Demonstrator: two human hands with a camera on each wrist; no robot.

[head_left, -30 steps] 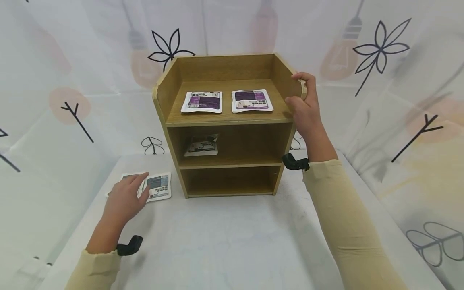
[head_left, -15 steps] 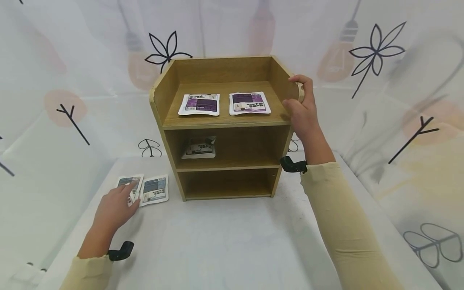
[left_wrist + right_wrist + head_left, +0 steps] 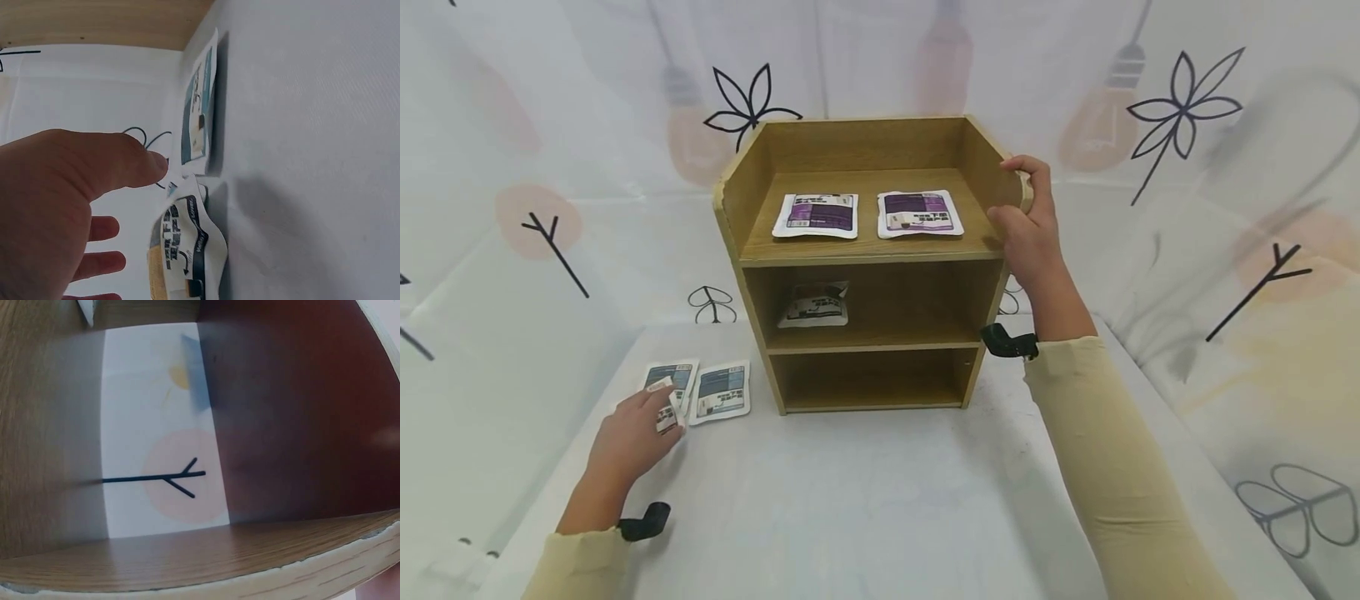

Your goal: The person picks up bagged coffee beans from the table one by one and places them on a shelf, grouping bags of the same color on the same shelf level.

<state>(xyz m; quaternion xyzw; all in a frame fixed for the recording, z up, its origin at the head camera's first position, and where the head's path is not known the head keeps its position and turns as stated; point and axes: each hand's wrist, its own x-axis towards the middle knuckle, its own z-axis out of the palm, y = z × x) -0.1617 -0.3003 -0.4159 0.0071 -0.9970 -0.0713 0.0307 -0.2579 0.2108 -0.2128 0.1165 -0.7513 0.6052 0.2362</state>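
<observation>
My left hand (image 3: 634, 437) reaches over the left end of the table, fingers spread, at a white packet (image 3: 667, 419) with dark print. In the left wrist view the thumb is straight and stands apart from that packet (image 3: 187, 250). Behind it lies a blue-labelled packet (image 3: 676, 375), partly covered; a second blue-labelled packet (image 3: 721, 393) lies flat to the right. My right hand (image 3: 1032, 225) grips the rounded right side panel of a wooden shelf (image 3: 872, 258), thumb inside and fingers outside. The right wrist view looks into the shelf's top, with little of the hand showing.
Two purple-labelled packets (image 3: 816, 217) lie side by side on the top shelf. One dark-labelled packet (image 3: 815, 305) sits at the left of the middle shelf. A white table (image 3: 865, 500) spreads in front, with patterned sheets behind and at both sides.
My left hand has moved left, off the right-hand packet, and now reaches to the packets beside it. The right hand keeps its grip on the shelf.
</observation>
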